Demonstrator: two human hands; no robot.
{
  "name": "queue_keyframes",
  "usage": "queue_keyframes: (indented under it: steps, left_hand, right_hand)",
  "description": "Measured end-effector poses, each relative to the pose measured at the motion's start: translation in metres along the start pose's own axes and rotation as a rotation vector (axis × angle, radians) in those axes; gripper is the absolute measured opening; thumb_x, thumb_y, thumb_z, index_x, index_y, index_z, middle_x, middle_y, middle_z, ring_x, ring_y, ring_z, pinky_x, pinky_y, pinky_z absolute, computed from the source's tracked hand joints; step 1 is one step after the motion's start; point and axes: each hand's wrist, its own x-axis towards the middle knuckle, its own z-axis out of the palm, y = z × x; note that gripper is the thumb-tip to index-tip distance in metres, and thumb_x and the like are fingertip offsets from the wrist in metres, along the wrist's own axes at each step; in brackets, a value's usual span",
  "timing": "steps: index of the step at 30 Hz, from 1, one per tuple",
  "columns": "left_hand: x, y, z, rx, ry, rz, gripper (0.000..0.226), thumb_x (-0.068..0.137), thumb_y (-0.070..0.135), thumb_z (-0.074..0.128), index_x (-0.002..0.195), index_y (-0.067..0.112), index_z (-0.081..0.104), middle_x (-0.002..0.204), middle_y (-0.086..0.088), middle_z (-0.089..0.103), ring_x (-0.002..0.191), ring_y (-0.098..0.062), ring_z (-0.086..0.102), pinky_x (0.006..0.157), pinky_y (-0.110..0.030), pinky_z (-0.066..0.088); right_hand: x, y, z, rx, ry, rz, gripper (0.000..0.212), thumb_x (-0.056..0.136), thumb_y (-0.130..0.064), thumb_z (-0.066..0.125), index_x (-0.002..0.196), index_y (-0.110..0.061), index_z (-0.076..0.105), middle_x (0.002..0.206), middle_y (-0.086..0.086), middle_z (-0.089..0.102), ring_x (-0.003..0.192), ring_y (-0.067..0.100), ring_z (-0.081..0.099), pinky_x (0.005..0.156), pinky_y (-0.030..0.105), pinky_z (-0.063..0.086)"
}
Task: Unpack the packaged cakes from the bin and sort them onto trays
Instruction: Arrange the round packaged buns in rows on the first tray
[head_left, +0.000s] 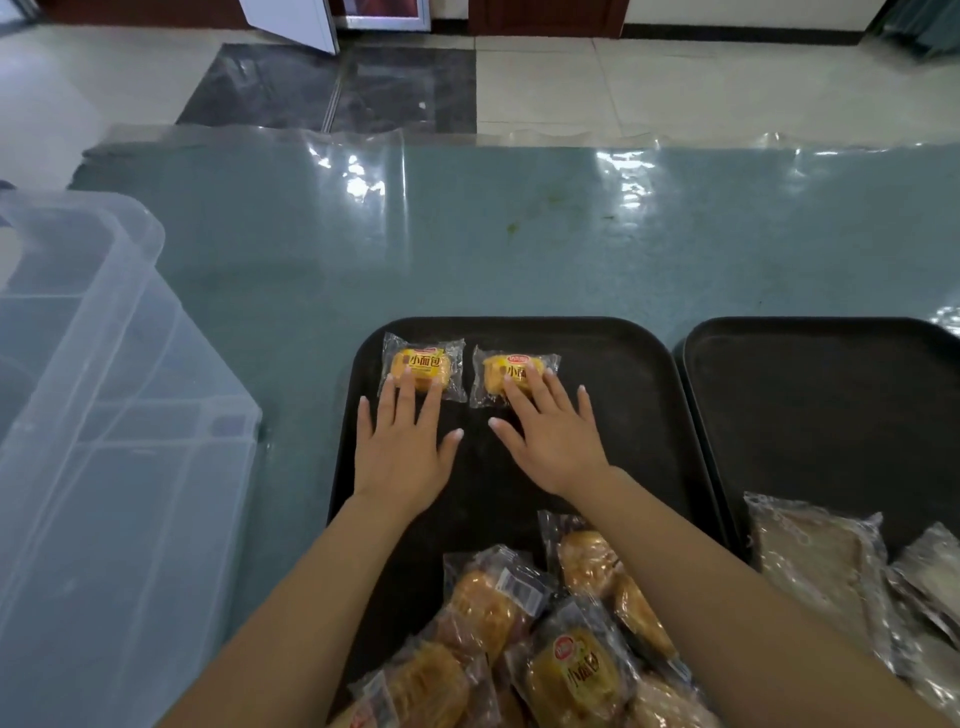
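Sorting has only begun. Two small yellow bread packets, one (422, 372) beside the other (511, 379), lie in a row at the far end of the left black tray (613, 364). The left hand (402, 449) and right hand (553, 441), fingers spread flat, each press one. A loose pile of packets (545, 644), roughly eight, waits nearer. The second tray (821, 395) holds about three pale packets (821, 551). The clear bin (104, 415) looks emptied.

Two clear-wrapped yellow cakes with red-and-brown print (422, 370) sit at 12 o'clock on the black rectangular plastic tray (613, 364); teal glossy tabletop (467, 234), frosty see-through bin (104, 389) at 9.
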Motion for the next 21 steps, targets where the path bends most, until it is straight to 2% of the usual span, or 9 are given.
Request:
queue_keyframes:
  steps: [8, 14, 17, 21]
  left_hand:
    - [0.022, -0.003, 0.013, 0.008, -0.048, -0.019, 0.068, 0.097, 0.057, 0.023, 0.151, 0.027, -0.005, 0.159, -0.009, -0.008, 0.146, -0.027, -0.006, 0.116, -0.050, 0.001]
    - [0.009, 0.004, 0.000, -0.048, 0.027, 0.059, 0.065, 0.097, 0.053, 0.025, 0.152, 0.023, 0.007, 0.159, -0.010, 0.004, 0.146, -0.025, -0.001, 0.117, -0.046, 0.003]
    - [-0.017, 0.014, -0.008, -0.110, -0.016, 0.155, 0.063, 0.097, 0.053, 0.023, 0.152, 0.025, 0.006, 0.160, -0.005, 0.001, 0.146, -0.019, -0.005, 0.117, -0.043, 0.000]
    - [-0.062, 0.032, -0.011, -0.239, -0.157, 0.258, 0.063, 0.096, 0.058, 0.021, 0.150, 0.034, 0.003, 0.159, 0.004, -0.002, 0.143, -0.009, -0.010, 0.115, -0.034, -0.006]
  right_hand:
    - [0.023, 0.002, 0.002, -0.024, 0.052, -0.033, 0.061, 0.100, -0.055, 0.019, 0.153, -0.031, 0.003, 0.161, 0.001, -0.007, 0.147, 0.022, -0.010, 0.117, 0.052, -0.003]
    - [-0.009, 0.013, -0.014, 0.033, 0.140, -0.114, 0.056, 0.102, -0.046, 0.020, 0.152, -0.031, 0.002, 0.161, -0.001, 0.000, 0.147, 0.019, -0.007, 0.119, 0.045, 0.000]
    - [-0.051, 0.029, -0.017, 0.096, 0.080, -0.129, 0.057, 0.098, -0.050, 0.017, 0.151, -0.033, 0.006, 0.160, -0.005, 0.004, 0.146, 0.014, -0.005, 0.119, 0.039, 0.000]
    - [-0.110, 0.060, -0.005, 0.087, -0.039, -0.122, 0.058, 0.095, -0.058, 0.010, 0.149, -0.039, 0.006, 0.158, -0.010, 0.004, 0.145, 0.009, -0.006, 0.119, 0.035, -0.002]
